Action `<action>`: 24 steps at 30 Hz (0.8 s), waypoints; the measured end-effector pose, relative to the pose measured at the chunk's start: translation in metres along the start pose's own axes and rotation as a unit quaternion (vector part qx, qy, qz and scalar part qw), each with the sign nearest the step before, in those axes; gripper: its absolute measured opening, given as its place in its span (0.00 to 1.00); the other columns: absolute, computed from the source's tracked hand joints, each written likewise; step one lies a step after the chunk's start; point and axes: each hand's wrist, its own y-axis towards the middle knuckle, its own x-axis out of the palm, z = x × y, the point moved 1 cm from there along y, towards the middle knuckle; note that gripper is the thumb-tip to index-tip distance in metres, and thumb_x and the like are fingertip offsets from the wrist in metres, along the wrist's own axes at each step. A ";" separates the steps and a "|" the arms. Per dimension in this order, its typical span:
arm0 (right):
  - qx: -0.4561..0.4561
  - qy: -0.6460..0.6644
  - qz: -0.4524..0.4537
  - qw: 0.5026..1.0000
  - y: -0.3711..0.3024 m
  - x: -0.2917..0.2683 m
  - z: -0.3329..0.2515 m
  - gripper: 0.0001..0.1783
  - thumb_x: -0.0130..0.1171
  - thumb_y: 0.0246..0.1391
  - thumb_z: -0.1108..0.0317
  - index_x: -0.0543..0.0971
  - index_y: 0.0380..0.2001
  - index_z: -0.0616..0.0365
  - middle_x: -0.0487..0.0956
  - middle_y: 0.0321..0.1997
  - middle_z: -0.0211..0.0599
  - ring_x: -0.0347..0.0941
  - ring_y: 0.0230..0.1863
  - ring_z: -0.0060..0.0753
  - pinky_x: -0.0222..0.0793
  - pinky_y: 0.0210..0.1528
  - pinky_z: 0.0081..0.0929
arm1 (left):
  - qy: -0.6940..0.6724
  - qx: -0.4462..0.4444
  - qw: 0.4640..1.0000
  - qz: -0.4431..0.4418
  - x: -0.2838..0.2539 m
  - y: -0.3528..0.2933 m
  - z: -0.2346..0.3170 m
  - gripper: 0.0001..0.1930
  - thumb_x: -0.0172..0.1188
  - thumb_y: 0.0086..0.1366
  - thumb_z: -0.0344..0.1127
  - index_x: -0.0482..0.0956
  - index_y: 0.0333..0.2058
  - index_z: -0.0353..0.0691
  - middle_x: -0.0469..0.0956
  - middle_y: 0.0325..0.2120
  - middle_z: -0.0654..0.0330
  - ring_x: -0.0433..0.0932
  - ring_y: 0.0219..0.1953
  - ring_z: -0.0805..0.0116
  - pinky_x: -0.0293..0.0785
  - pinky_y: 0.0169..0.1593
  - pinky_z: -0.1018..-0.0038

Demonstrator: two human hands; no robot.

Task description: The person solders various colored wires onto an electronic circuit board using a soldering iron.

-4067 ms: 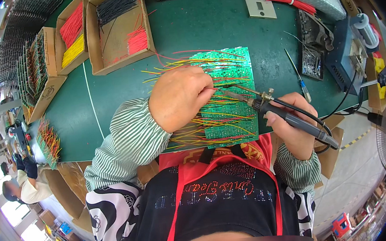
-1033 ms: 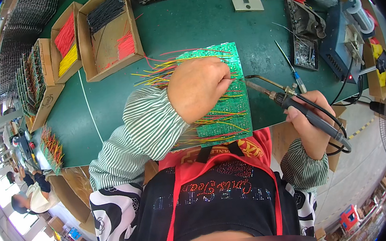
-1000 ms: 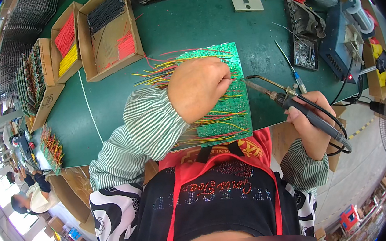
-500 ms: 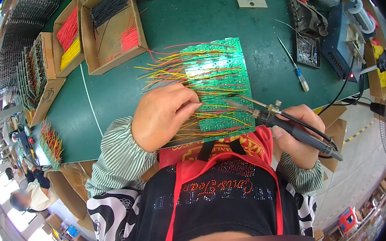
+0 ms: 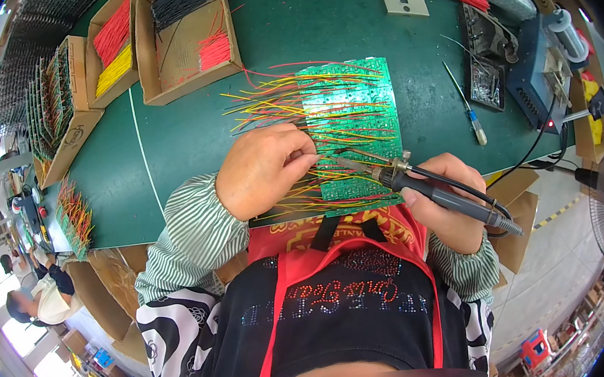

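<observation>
A green circuit board point(image 5: 352, 102) lies in front of me, with rows of red, yellow and dark wires point(image 5: 263, 98) sticking out past its left side. My left hand point(image 5: 263, 172) rests over those wires, thumb and forefinger pinched on a wire at the board's left part; most of that wire is hidden by the fingers. My right hand point(image 5: 447, 199) grips a soldering iron point(image 5: 439, 195) with a thin metal feed tube along its top. The iron's tip points left, low over the board and close to my left fingertips.
Cardboard trays of red, yellow and black wires point(image 5: 184, 46) stand at the back left, beside a box of upright boards point(image 5: 62, 111). Another wired board point(image 5: 75, 219) lies at left. On the right are a screwdriver point(image 5: 475, 122), a metal tray point(image 5: 486, 84) and a blue soldering station point(image 5: 534, 83).
My right hand has brought the soldering iron leftward across the board, so its tip is nearer my left fingertips. My left hand keeps its pinch. The whole view has shifted slightly.
</observation>
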 end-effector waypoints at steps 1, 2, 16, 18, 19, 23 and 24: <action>0.003 0.002 -0.004 1.000 0.001 0.000 0.000 0.09 0.64 0.37 0.74 0.75 0.25 0.61 0.78 0.20 0.33 0.74 0.20 0.22 0.68 0.25 0.18 | -0.001 -0.001 1.000 0.000 -0.001 0.000 0.000 0.07 0.59 0.55 0.34 0.76 0.27 0.36 0.70 0.20 0.58 0.71 0.22 0.64 0.65 0.26 0.70; 0.004 0.002 -0.005 1.000 0.001 0.000 0.000 0.09 0.64 0.37 0.74 0.75 0.25 0.61 0.78 0.20 0.33 0.74 0.20 0.22 0.68 0.25 0.18 | 0.004 -0.001 1.000 -0.006 -0.002 0.001 0.001 0.07 0.59 0.55 0.34 0.76 0.27 0.36 0.71 0.20 0.58 0.71 0.22 0.64 0.65 0.26 0.70; 0.040 0.007 0.025 0.999 -0.006 -0.012 -0.001 0.10 0.65 0.37 0.72 0.76 0.25 0.62 0.78 0.22 0.33 0.73 0.21 0.22 0.67 0.26 0.18 | 0.029 0.010 0.999 0.007 -0.003 -0.001 0.006 0.06 0.60 0.54 0.33 0.75 0.26 0.37 0.71 0.20 0.59 0.71 0.23 0.64 0.66 0.26 0.70; 0.041 0.001 0.034 0.999 -0.010 -0.016 0.000 0.10 0.65 0.37 0.72 0.76 0.25 0.62 0.77 0.22 0.33 0.73 0.21 0.21 0.67 0.25 0.18 | 0.072 0.027 0.995 0.059 -0.010 -0.002 0.016 0.05 0.60 0.54 0.32 0.75 0.26 0.37 0.71 0.21 0.58 0.72 0.24 0.62 0.67 0.28 0.69; 0.041 -0.003 0.040 0.998 -0.012 -0.017 0.000 0.09 0.65 0.37 0.72 0.76 0.25 0.62 0.77 0.21 0.33 0.73 0.21 0.21 0.67 0.25 0.18 | 0.072 0.027 0.995 0.059 -0.011 -0.001 0.018 0.05 0.60 0.54 0.32 0.75 0.26 0.37 0.71 0.21 0.58 0.72 0.24 0.62 0.67 0.28 0.69; 0.059 0.001 0.062 0.996 -0.014 -0.018 0.003 0.09 0.65 0.37 0.72 0.76 0.25 0.62 0.77 0.21 0.33 0.72 0.21 0.20 0.67 0.25 0.18 | 0.097 0.082 0.990 0.059 0.001 0.010 0.027 0.05 0.58 0.54 0.32 0.75 0.26 0.37 0.72 0.23 0.57 0.73 0.28 0.57 0.68 0.32 0.66; 0.064 0.009 0.059 0.996 -0.014 -0.017 0.004 0.09 0.65 0.37 0.73 0.76 0.25 0.62 0.77 0.21 0.32 0.72 0.21 0.20 0.67 0.25 0.18 | 0.103 0.083 0.990 0.045 0.007 0.012 0.024 0.05 0.58 0.54 0.32 0.75 0.26 0.37 0.72 0.23 0.57 0.73 0.28 0.57 0.68 0.32 0.65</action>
